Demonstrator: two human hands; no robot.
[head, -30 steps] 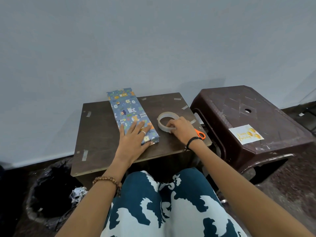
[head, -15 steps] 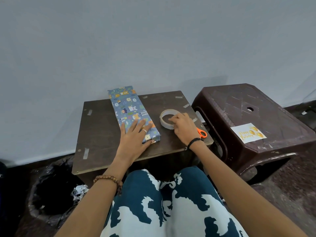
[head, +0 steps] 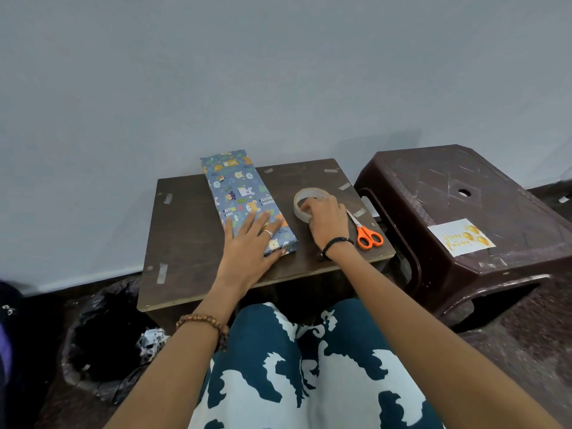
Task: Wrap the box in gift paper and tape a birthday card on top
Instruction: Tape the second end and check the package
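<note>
A long box wrapped in blue animal-print gift paper (head: pixel 238 193) lies on the small brown table (head: pixel 185 236), its far end against the wall. My left hand (head: pixel 250 243) rests flat on the box's near end, fingers spread. To its right sits a roll of clear tape (head: pixel 305 201); my right hand (head: pixel 325 218) is curled over the roll's near side, fingers gripping its rim. The white birthday card (head: pixel 461 236) with gold balloons lies on the dark plastic stool (head: pixel 464 196) at the right.
Orange-handled scissors (head: pixel 365 233) lie on the table just right of my right wrist. Bits of tape stick to the tabletop. A black-lined bin (head: pixel 102 342) stands on the floor at lower left. My lap in patterned cloth fills the foreground.
My right hand has shifted further onto the tape roll, covering its near side. The left hand stays flat on the box. The scissors show more fully now.
</note>
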